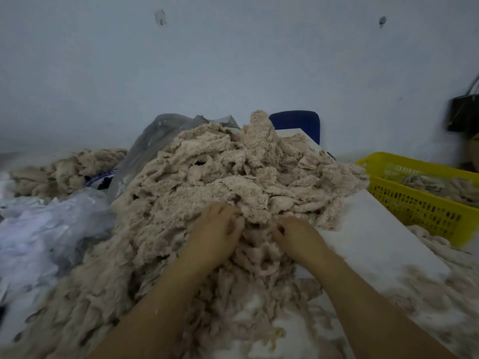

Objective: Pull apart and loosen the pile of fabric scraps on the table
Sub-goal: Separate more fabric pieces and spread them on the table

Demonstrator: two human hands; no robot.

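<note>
Fabric scraps [233,177], apparently gripped: left hand [215,230], right hand [298,235], fingers [231,225] curled.

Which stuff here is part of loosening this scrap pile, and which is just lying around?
In the job: pile of fabric scraps, left hand, right hand, table.
Lying about: yellow basket, plastic bags, blue chair, smaller scrap heap.

No legible text, label, brand or number anywhere. Only a dark-blue-and-white printed patch [100,178] on some packaging, left of the pile of fabric scraps [233,177], too blurred for reading.
</note>
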